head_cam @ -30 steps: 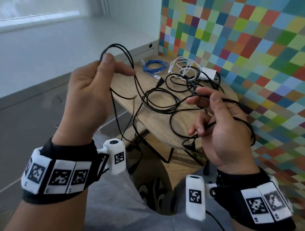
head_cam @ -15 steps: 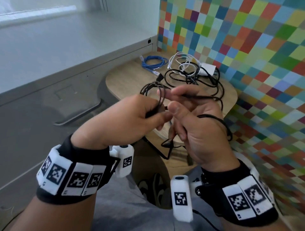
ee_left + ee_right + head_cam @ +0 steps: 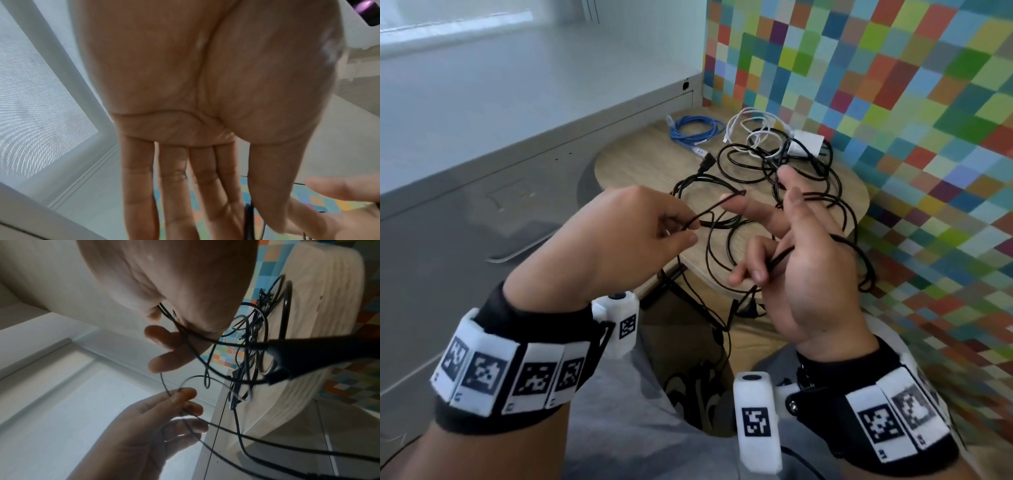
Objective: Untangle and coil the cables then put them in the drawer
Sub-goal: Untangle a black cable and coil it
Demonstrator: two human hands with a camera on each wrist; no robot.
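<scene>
Black, thin and rubbery, the black cable (image 3: 726, 222) sprawls in loose overlapping loops over the pale wood-grain desk (image 3: 640, 161), a rounded top with a soft curved edge; some of its loops hang over the near edge. At the far edge lies a neat blue cable (image 3: 695, 132) wound into a small coil, and beside it, toward the far right corner, a glossy white cable (image 3: 750, 132) tangled with a white boxy charger (image 3: 806, 142). A wall of small matte coloured squares (image 3: 893, 102) rises behind the desk on the right.

The left hand (image 3: 626, 240) is held above the near edge, back up, thumb and forefinger pinching a narrow bend of the black cable that juts toward the other hand. The right hand (image 3: 801, 253) stands palm inward, its upper fingers spread and fairly straight, while the lower fingers curl round a strand of the same cable; a further loop passes behind the hand. Both wrists carry black bands (image 3: 517, 370) with white square-patterned tags.
</scene>
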